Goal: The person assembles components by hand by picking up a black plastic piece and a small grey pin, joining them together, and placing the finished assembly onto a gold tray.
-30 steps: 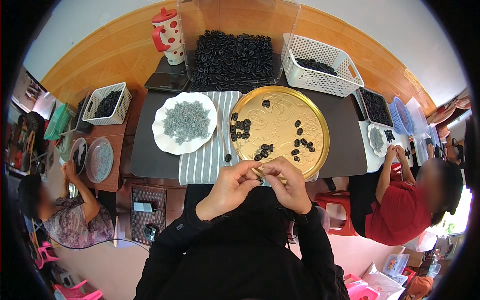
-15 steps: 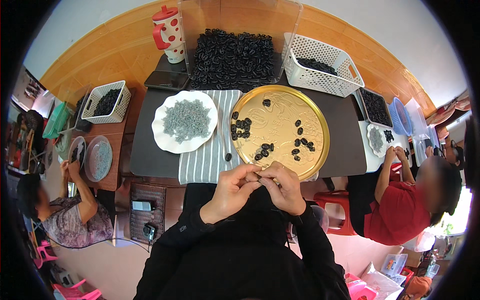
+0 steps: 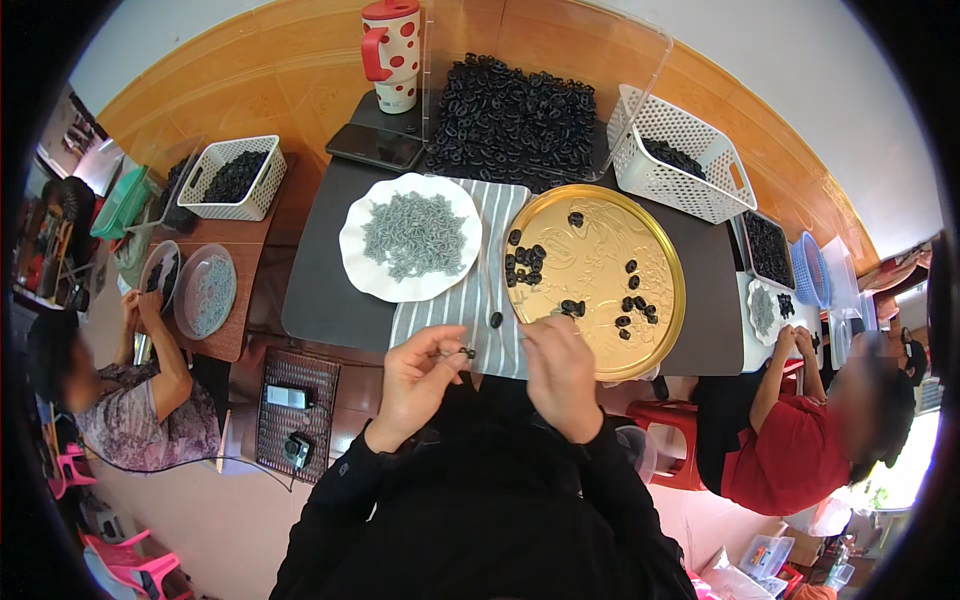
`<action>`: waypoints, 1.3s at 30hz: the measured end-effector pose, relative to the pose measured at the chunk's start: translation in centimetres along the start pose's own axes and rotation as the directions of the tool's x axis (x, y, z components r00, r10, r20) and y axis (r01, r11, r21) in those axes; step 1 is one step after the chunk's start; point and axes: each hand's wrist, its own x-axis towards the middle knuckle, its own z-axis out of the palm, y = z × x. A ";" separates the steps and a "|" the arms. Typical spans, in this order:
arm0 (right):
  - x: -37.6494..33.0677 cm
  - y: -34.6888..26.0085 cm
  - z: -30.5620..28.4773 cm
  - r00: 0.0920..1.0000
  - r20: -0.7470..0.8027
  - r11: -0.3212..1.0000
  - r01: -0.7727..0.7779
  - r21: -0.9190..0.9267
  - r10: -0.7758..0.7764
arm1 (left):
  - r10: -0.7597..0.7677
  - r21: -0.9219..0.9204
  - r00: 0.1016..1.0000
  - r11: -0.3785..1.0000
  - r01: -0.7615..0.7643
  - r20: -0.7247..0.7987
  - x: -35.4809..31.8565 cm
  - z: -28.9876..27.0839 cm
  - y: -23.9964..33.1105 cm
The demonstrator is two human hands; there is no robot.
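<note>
My left hand is closed, pinching a small black oval piece between thumb and forefinger above the near edge of the striped cloth. My right hand hangs over the near left rim of the round gold tray. Its fingers are blurred and bent toward the tray, so I cannot make out whether anything is in them. Small black pieces lie in loose groups on the tray. One more black oval piece rests on the cloth. A white scalloped plate carries a heap of small grey pieces.
A clear bin full of black pieces stands at the back, a white basket to its right. A phone and a spotted tumbler are at the back left. Two people, one in a red shirt, work at side tables.
My hands, together before, have come apart; the left holds the black piece and the right has moved toward the tray. The whole view has shifted, with the table appearing further right.
</note>
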 end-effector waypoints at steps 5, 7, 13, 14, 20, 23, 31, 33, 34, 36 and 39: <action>1.5 -1.5 2.3 0.979 0.202 0.922 0.076 -0.379 0.003 | -0.007 0.007 1.000 1.000 0.007 -0.019 -0.5 -1.5 0.6; 2.1 -1.5 2.9 0.976 0.217 0.845 0.093 -0.526 0.027 | -0.010 -0.005 1.000 1.000 0.010 -0.002 -0.6 -1.8 0.6; 2.5 -1.6 2.3 0.951 0.310 0.839 0.183 -0.512 -0.019 | -0.004 -0.027 1.000 1.000 0.004 -0.006 -0.4 -1.9 0.3; 2.3 -1.6 2.3 0.950 0.312 0.840 0.186 -0.510 -0.021 | -0.004 -0.027 1.000 1.000 0.004 -0.010 -0.5 -1.9 0.2; 0.4 0.2 1.8 0.983 0.179 0.983 -0.005 -0.182 0.039 | -0.009 -0.038 0.999 0.999 0.011 0.050 -0.1 -0.3 0.4; 0.2 0.0 0.3 0.810 0.217 0.584 -0.552 0.595 0.545 | 0.008 -0.064 0.993 0.998 -0.001 0.115 0.2 1.4 1.1; -1.1 1.0 -2.5 0.802 0.317 0.429 -0.553 0.714 0.506 | -0.017 -0.029 0.961 0.999 0.026 0.275 0.8 4.6 0.9; -1.5 1.2 -2.6 0.799 0.318 0.415 -0.553 0.723 0.511 | -0.016 -0.020 0.961 1.000 0.023 0.274 0.9 5.0 0.8; -1.7 1.3 -2.6 0.796 0.323 0.405 -0.555 0.727 0.513 | -0.012 -0.018 0.963 1.000 0.017 0.269 1.0 5.2 0.7; -1.9 1.3 -2.5 0.796 0.311 0.397 -0.547 0.737 0.519 | -0.024 -0.004 0.964 1.000 0.026 0.266 1.0 5.5 0.9; -2.2 1.4 -2.4 0.797 0.300 0.386 -0.536 0.751 0.524 | -0.035 0.006 0.966 0.999 0.034 0.258 0.9 5.8 1.0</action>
